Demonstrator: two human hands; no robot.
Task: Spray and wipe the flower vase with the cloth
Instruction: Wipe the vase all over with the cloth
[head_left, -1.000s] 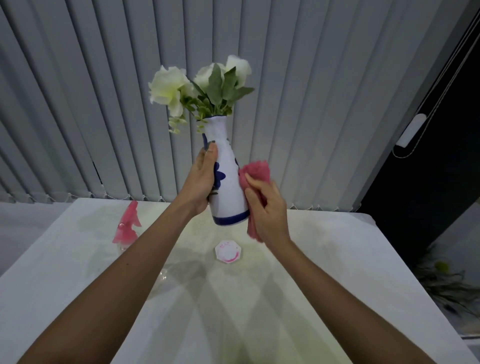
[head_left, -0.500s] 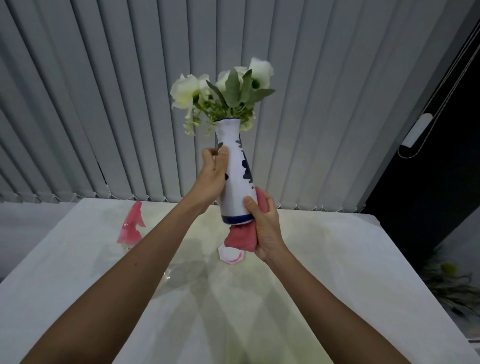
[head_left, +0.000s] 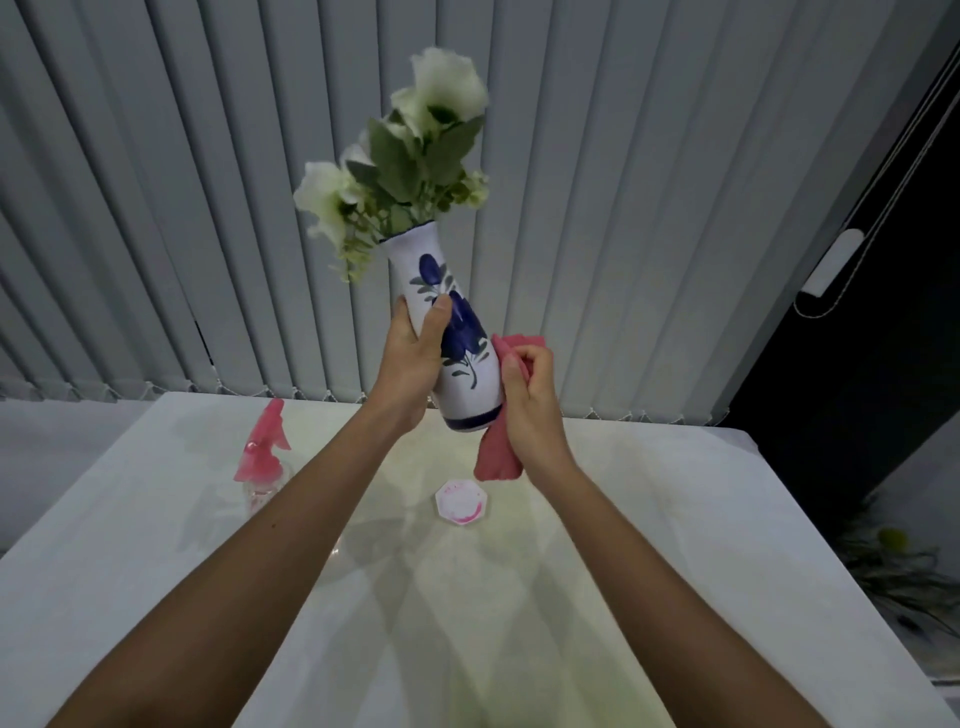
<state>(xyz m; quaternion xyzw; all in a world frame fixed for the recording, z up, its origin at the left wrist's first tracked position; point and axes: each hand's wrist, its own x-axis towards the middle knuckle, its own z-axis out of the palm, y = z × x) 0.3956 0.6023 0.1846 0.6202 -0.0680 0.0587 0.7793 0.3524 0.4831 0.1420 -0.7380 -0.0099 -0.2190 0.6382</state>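
The left hand (head_left: 410, 358) grips the vase (head_left: 467, 374), now turned and tilted, while the right hand (head_left: 530, 410), fingers curled round the cloth (head_left: 496, 457), presses it to a fresh side — wiping progresses.

Bare forearms (head_left: 311, 519), left hand (head_left: 413, 364), right hand (head_left: 532, 410)

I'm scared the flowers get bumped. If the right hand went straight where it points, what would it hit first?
Probably the vase side: the right hand, gripping the cloth, points up and slightly left at it. The flowers sit higher, off that line, though depth is unclear.
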